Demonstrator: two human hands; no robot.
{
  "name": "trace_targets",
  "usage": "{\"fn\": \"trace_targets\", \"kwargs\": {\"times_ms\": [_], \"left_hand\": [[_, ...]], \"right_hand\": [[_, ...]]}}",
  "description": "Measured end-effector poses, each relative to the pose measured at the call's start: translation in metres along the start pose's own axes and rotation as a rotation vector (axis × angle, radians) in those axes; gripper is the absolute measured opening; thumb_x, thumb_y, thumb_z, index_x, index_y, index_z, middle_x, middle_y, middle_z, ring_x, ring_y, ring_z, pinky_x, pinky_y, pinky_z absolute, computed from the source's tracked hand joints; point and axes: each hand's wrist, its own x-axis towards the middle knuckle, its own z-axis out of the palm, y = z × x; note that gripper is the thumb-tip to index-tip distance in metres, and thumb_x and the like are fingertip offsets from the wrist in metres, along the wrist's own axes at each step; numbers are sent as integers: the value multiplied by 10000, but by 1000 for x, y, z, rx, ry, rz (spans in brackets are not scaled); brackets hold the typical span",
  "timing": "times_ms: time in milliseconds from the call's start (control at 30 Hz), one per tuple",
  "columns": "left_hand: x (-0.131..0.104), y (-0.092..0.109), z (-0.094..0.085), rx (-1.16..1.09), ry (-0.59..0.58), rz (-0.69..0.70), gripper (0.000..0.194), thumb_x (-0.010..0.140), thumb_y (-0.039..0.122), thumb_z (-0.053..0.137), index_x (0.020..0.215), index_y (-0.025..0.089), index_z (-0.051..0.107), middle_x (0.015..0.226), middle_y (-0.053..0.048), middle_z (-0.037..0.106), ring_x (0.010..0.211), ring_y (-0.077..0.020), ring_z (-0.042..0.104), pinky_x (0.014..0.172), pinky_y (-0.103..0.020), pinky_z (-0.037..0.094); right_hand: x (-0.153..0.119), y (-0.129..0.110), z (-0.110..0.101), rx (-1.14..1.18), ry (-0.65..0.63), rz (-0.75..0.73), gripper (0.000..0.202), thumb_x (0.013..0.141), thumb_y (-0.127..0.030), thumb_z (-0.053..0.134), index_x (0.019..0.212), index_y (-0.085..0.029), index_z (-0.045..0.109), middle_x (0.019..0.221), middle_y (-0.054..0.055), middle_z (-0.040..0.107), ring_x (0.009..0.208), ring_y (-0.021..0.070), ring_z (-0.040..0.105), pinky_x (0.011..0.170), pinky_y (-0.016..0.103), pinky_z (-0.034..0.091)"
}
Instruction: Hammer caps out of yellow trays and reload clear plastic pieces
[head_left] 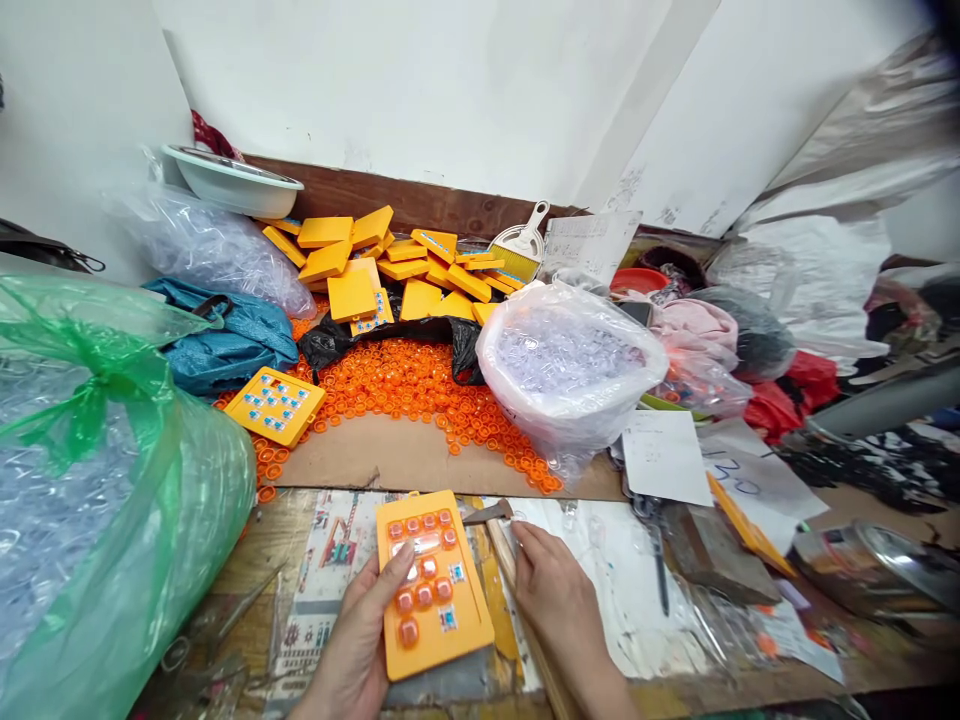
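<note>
My left hand [367, 610] grips a yellow-orange plastic panel [472, 635], its thumb lying across the front. Several orange buttons with clear caps sit on the panel's face, and two small printed squares show on its right part. A hammer [499, 545] with a wooden handle lies just right of the panel. Beside that handle is my right hand [559, 590], fingers bent and closed together near the hammer's head. Its thumb and anything inside the fingers are hidden. Another yellow panel [275, 406] with printed squares lies farther back, on the left.
A heap of orange rings [405, 380] covers the cardboard [360, 450], with yellow cases [352, 295] piled behind. Clear pieces fill a white bag [570, 400] and a green bag [180, 480]. Papers [664, 455], a dark pen-like tool [660, 570] and a metal can [885, 570] stand right.
</note>
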Motion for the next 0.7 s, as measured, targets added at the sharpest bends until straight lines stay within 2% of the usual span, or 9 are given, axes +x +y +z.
{"fn": "trace_targets", "kwargs": {"times_ms": [67,167,233,333,400,467,600,700], "left_hand": [[0,1,-1,-35,-20,-46,471,722,180,766,1138,54,584,945,-170,754,898,-323,716,860,-445,570],[-1,1,-5,-104,7,-67,493,748,124,731,1203,55,554,922,-133,764,918,-284,716,887,-414,566],[-2,1,-10,-133,4,-71,556,749,106,727,1262,78,515,929,-114,765,923,-276,716,893,-427,562],[-4,0,-16,-98,-77,-72,730,693,96,773,1341,107,438,988,-135,751,935,-314,707,871,-474,559],[-6,-1,-18,-39,-157,-54,821,627,78,809,1352,121,426,1028,-151,739,958,-332,697,874,-462,550],[-7,-3,-17,18,-233,-20,845,568,70,832,1323,135,458,1058,-155,729,1000,-343,678,904,-441,529],[-9,-5,-9,98,-326,87,744,496,108,864,1175,147,565,1062,-149,726,1023,-348,660,925,-419,501],[-8,-7,-7,143,-362,163,657,487,155,875,1076,141,584,1029,-152,730,979,-331,670,895,-409,506]], "right_hand": [[0,1,1,-42,-14,-47,358,759,-190,438,971,-176,727,1051,155,713,971,334,644,852,541,511],[1,9,-1,-50,-26,-103,375,711,-168,477,991,-166,726,1079,150,705,1000,335,640,862,520,523],[3,17,-5,-31,-2,-117,352,729,-183,485,989,-161,723,1045,147,709,979,322,648,866,508,529],[3,18,-13,41,74,-109,303,795,-239,483,980,-161,709,980,144,711,901,283,672,826,464,557],[-2,4,-21,114,110,-106,288,844,-282,489,1012,-164,692,1010,144,696,844,236,682,761,381,585],[-9,-21,-28,227,79,-121,263,889,-308,498,1020,-188,693,1007,123,675,817,191,678,687,287,587],[-26,-70,-32,653,-150,-152,158,871,-311,599,945,-281,735,842,44,661,783,165,664,650,229,556],[-33,-81,-26,728,-226,-185,146,856,-235,619,947,-294,718,792,15,679,709,145,660,629,219,542]]}}
